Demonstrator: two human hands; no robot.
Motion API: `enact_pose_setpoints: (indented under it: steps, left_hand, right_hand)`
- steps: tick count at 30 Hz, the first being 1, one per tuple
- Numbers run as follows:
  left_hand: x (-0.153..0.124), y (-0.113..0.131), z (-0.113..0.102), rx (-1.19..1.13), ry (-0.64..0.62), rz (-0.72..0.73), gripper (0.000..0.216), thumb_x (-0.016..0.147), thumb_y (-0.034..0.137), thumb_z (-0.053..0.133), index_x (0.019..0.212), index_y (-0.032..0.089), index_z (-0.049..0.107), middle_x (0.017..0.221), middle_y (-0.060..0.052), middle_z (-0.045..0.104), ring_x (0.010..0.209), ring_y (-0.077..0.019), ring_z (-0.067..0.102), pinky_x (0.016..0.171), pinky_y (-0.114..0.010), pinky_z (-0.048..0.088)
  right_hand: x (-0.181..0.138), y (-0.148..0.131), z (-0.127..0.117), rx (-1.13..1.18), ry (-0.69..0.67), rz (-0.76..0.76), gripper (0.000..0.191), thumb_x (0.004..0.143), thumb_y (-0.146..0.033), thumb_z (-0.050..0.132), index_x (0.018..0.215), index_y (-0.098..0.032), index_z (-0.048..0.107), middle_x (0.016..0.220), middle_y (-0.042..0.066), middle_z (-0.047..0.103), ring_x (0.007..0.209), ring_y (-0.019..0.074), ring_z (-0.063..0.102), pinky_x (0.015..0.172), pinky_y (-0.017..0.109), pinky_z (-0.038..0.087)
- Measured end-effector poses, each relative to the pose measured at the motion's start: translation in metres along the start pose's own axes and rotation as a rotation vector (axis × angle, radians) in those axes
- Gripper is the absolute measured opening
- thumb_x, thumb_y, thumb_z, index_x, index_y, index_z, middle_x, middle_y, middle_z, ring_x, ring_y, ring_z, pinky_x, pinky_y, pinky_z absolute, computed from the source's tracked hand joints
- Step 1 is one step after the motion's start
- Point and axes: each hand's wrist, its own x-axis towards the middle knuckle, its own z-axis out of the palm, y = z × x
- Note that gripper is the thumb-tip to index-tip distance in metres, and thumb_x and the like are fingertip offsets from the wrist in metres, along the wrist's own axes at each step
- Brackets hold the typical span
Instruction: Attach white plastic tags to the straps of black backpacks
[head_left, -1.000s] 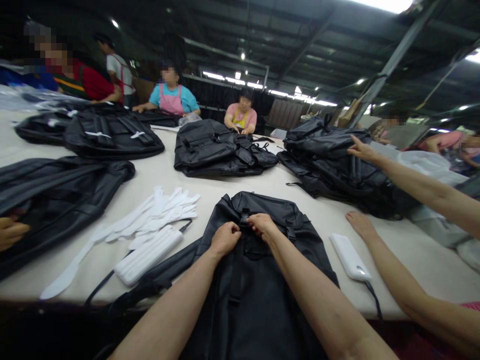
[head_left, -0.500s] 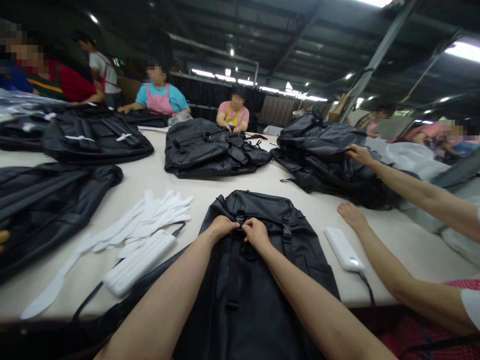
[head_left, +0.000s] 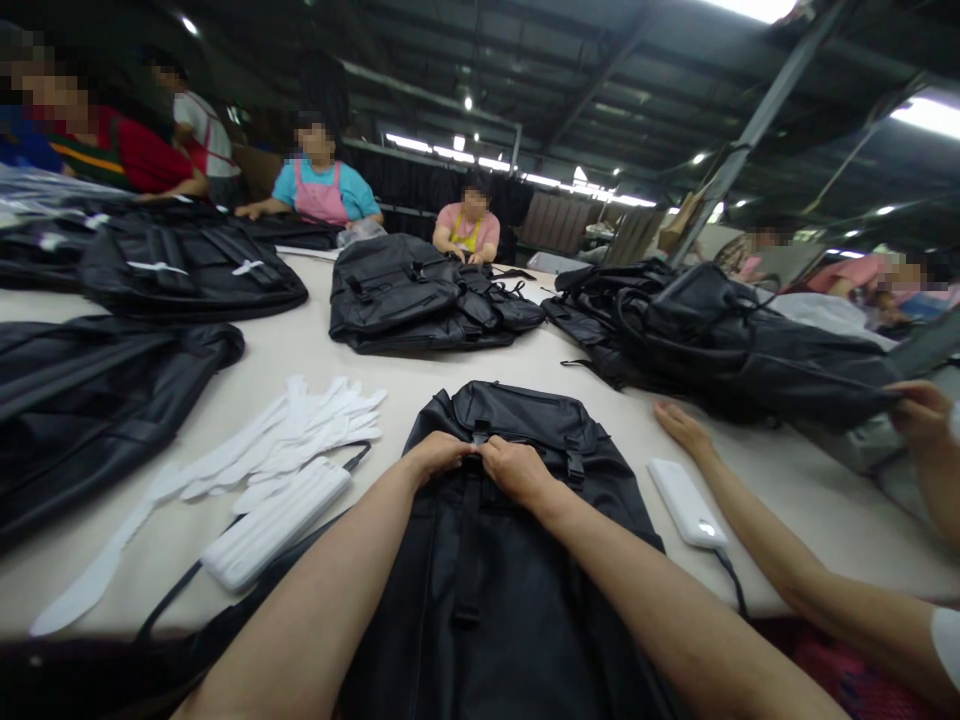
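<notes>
A black backpack (head_left: 517, 600) lies in front of me on the table, its top flap turned away from me. Both my hands meet at the buckle on its left strap (head_left: 469, 560). My left hand (head_left: 442, 455) is closed, thumb and fingers pinching the buckle from the left. From the right, my right hand (head_left: 514, 468) pinches at the same spot, fingertips touching the left ones. The buckle itself is mostly hidden by my fingers. A second buckle (head_left: 574, 462) hangs fastened on the right side of the flap.
White strips (head_left: 300, 430) and a white power bank (head_left: 277, 525) with a cable lie left of the backpack. Another power bank (head_left: 686, 503) is to the right, near a co-worker's hand (head_left: 686, 430). More black backpacks (head_left: 420, 295) lie across the table (head_left: 600, 400). Several people work around it.
My right hand has turned slightly and closed in against the left at the buckle. On the right, the co-worker has pulled a black backpack toward the right edge.
</notes>
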Motion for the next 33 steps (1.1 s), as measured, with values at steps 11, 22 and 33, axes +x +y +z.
enact_pose_setpoints:
  steps: [11,22,33]
  left_hand:
    - [0.002,0.000,0.009,0.083,0.064,0.184,0.036,0.057,0.048,0.065,0.057,0.013,0.064,0.048,0.004,0.048,0.049,-0.0091,0.039,0.049,-0.024,0.028]
    - [0.006,-0.014,0.017,0.267,0.105,0.253,0.031,0.062,0.045,0.063,0.063,0.014,0.070,0.056,0.000,0.060,0.059,-0.0141,0.051,0.057,-0.024,0.035]
    - [0.005,-0.013,0.021,0.318,0.151,0.229,0.034,0.063,0.048,0.063,0.066,0.015,0.071,0.060,-0.002,0.063,0.061,-0.0155,0.054,0.057,-0.024,0.036]
  right_hand:
    - [-0.015,0.001,0.005,-0.048,0.205,-0.208,0.033,0.093,-0.021,0.027,0.105,-0.015,0.056,0.087,0.007,0.057,0.072,0.0128,0.053,0.059,0.021,0.036]
    - [-0.068,-0.020,-0.026,0.102,-0.010,-0.393,0.042,0.083,-0.015,0.045,0.124,-0.024,0.045,0.121,0.006,0.050,0.104,0.0176,0.047,0.081,0.028,0.041]
    - [-0.079,-0.064,-0.011,0.331,0.032,-0.407,0.022,0.090,-0.019,0.039,0.101,-0.016,0.058,0.098,0.007,0.065,0.091,0.0157,0.059,0.079,0.027,0.042]
